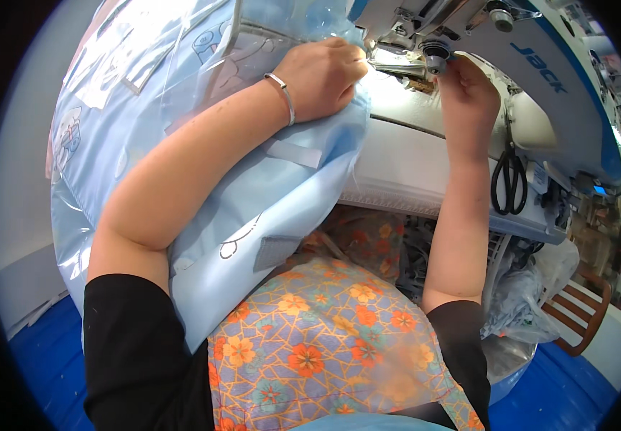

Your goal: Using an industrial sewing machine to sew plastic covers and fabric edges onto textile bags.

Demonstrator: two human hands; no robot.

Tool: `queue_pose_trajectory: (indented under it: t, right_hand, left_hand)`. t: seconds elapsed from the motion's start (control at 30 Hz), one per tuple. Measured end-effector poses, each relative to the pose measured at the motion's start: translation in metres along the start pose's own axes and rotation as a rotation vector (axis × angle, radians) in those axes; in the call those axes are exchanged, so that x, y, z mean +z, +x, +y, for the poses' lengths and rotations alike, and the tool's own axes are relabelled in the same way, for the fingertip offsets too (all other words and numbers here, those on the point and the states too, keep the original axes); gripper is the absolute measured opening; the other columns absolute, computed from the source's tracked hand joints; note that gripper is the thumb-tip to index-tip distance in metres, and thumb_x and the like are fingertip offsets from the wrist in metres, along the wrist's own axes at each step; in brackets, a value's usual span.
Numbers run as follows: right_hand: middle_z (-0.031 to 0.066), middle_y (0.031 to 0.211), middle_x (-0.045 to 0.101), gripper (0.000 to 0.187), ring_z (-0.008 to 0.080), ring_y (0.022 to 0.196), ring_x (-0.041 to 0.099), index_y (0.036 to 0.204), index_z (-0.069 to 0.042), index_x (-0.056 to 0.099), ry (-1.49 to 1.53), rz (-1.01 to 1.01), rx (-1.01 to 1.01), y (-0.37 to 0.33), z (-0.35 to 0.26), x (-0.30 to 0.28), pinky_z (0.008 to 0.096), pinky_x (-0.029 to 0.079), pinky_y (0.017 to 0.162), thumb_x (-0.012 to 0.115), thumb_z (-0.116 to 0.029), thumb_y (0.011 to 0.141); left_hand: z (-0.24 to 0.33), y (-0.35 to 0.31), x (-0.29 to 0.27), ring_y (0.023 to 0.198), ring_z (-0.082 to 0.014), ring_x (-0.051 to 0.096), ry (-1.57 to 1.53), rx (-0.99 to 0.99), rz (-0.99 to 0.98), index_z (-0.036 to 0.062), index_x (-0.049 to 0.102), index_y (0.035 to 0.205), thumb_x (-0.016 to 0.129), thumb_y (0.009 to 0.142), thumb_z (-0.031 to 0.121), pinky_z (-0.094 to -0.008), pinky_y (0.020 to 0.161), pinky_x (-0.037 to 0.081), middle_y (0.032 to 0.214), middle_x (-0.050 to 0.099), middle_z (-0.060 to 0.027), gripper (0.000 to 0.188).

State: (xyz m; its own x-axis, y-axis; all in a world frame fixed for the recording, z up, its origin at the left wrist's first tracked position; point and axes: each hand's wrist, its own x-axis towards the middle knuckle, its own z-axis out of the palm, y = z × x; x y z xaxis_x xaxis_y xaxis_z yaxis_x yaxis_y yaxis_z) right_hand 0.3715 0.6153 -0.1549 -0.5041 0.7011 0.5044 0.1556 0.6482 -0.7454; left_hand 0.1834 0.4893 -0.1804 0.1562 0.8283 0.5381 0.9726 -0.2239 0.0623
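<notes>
My left hand (323, 77), with a silver bangle on the wrist, presses down on light blue fabric (253, 194) and pinches its edge close to the needle area of a white and blue sewing machine (540, 79). My right hand (468, 97) reaches up under the machine head and touches a small round metal part (434, 56) beside the needle. The blue fabric carries cartoon prints and grey fastener strips (277, 250). It drapes from the machine bed over my left arm down to my lap.
Black scissors (509, 183) hang on the machine's front. Clear plastic sheeting (131, 50) covers more printed fabric at the upper left. A wooden chair (576, 316) and plastic bags (522, 302) stand at the right. The floor (44, 359) is blue.
</notes>
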Motion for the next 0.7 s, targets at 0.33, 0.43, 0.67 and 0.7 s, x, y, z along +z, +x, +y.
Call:
queue_pose_trajectory:
  t: [0.33,0.43,0.67,0.7]
  right_hand:
    - [0.0138,0.107,0.060,0.029,0.0330,0.102,0.060,0.101,-0.004,0.063,-0.091,-0.400,-0.250,-0.067,-0.035,0.003,0.0408,0.050,0.088,0.068,0.000,0.072]
    - [0.0128,0.114,0.057,0.035,0.0330,0.107,0.057,0.105,-0.006,0.062,-0.100,-0.371,-0.330,-0.081,-0.037,0.012,0.0414,0.049,0.090,0.069,-0.001,0.072]
    - [0.0122,0.118,0.058,0.031,0.0295,0.108,0.058,0.111,-0.009,0.063,-0.155,-0.357,-0.601,-0.078,-0.042,0.021,0.0411,0.049,0.093,0.062,-0.007,0.080]
    - [0.0128,0.117,0.059,0.029,0.0292,0.106,0.060,0.111,-0.008,0.063,-0.155,-0.377,-0.677,-0.077,-0.046,0.021,0.0413,0.049,0.092,0.060,-0.008,0.081]
  left_hand:
    - [0.006,-0.002,-0.014,0.098,-0.0291,0.061,-0.143,-0.045,-0.049,0.0052,0.063,0.088,0.062,0.073,0.006,-0.0381,0.083,0.051,0.109,0.064,-0.0098,0.015]
    - [-0.002,0.001,-0.008,0.096,-0.0294,0.061,-0.193,-0.037,-0.023,0.0046,0.063,0.087,0.062,0.073,0.002,-0.0384,0.083,0.051,0.104,0.065,-0.0090,0.014]
    - [-0.008,0.000,-0.009,0.091,-0.0320,0.060,-0.163,-0.100,-0.097,0.0035,0.063,0.088,0.060,0.079,0.006,-0.0402,0.081,0.050,0.095,0.064,-0.0121,0.011]
    - [-0.008,0.001,-0.011,0.091,-0.0326,0.060,-0.148,-0.109,-0.103,0.0031,0.063,0.090,0.059,0.081,0.009,-0.0406,0.080,0.050,0.095,0.064,-0.0129,0.011]
